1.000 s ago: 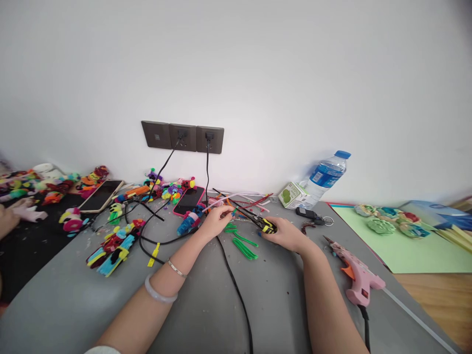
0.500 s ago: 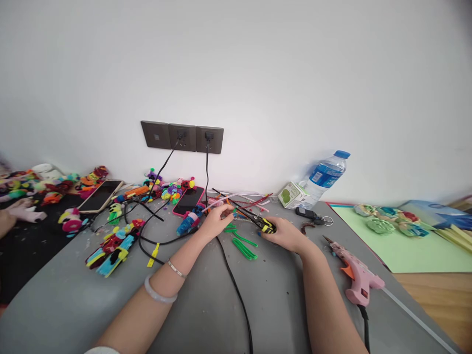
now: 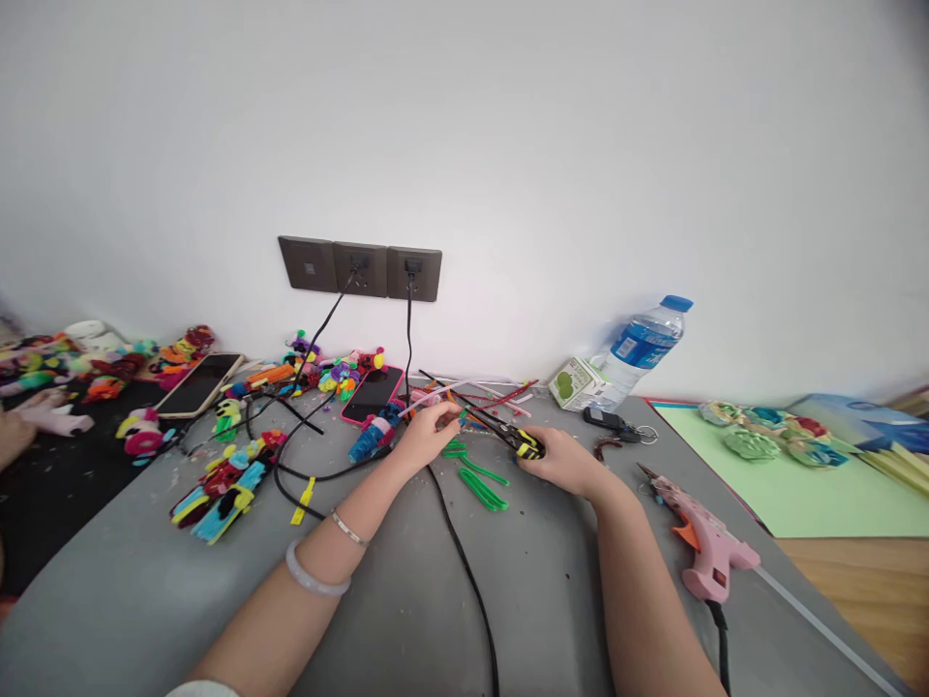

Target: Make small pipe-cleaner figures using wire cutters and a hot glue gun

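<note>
Pinching with the left hand [image 3: 430, 436]: fingers drawn together at the tips on a green bit [image 3: 463, 416], apparently pipe cleaner. Landmark for all places: the folded green pipe cleaners [image 3: 483, 491] on the grey tabletop [image 3: 541, 600].

Left hand lies beyond the landmark and to its left. Right hand [image 3: 562, 462] lies to its right and slightly beyond; fingers curled around the yellow-and-black handles of the pliers [image 3: 500, 428]. The pliers slant behind the landmark, nose toward the left fingertips; cannot tell whether the jaws bite on anything.

Surroundings: loose pipe cleaners [image 3: 519, 392] beyond the landmark, partly hidden by hand and tool. To its left, a blue figure [image 3: 369, 439] near the left wrist, a pink-edged phone [image 3: 373, 395] behind that, and a colourful figure [image 3: 230, 486] farther off. A black cable [image 3: 464, 566] passes just left of the landmark, close to the working spot; another cable [image 3: 280, 474] loops left of the left forearm.

Right of the landmark: box [image 3: 573, 383] and bottle [image 3: 640, 350] beyond the right hand, key fob [image 3: 607, 419] nearer, pink glue gun [image 3: 705, 547] outside the right forearm. Another person's hand [image 3: 15, 431], far left of the landmark.
</note>
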{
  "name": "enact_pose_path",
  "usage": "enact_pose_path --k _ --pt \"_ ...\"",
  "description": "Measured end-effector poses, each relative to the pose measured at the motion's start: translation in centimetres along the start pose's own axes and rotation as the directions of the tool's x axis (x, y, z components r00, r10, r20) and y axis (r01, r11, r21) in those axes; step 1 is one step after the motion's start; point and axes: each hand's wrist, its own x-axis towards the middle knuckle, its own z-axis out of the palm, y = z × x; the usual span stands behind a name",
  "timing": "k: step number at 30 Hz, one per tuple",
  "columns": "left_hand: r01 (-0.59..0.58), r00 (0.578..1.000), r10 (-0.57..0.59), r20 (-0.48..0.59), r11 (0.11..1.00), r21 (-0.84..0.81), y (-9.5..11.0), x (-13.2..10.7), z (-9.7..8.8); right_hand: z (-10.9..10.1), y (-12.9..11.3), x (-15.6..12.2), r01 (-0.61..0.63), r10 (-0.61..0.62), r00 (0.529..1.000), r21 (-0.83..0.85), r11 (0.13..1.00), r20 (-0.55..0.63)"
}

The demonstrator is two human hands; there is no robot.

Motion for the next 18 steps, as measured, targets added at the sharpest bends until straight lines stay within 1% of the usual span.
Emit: enact_pose_path --k 11,14,18 --pt "0.019 1.0 -0.019 0.01 1.0 -0.005 0.12 -0.01 -0.01 -0.03 -0.03 0.06 0.002 -0.002 1.0 -0.001 1.0 0.003" --pt "0.02 1.0 -0.02 0.02 1.0 0.005 0.24 -0.04 -0.04 -0.02 0.05 0.11 0.004 -0.004 1.0 0.013 1.0 0.018" --pt "0.011 1.0 -0.011 0.019 1.0 0.005 0.16 -0.03 -0.04 -0.01 0.09 0.12 0.003 -0.003 1.0 0.012 1.0 0.009"
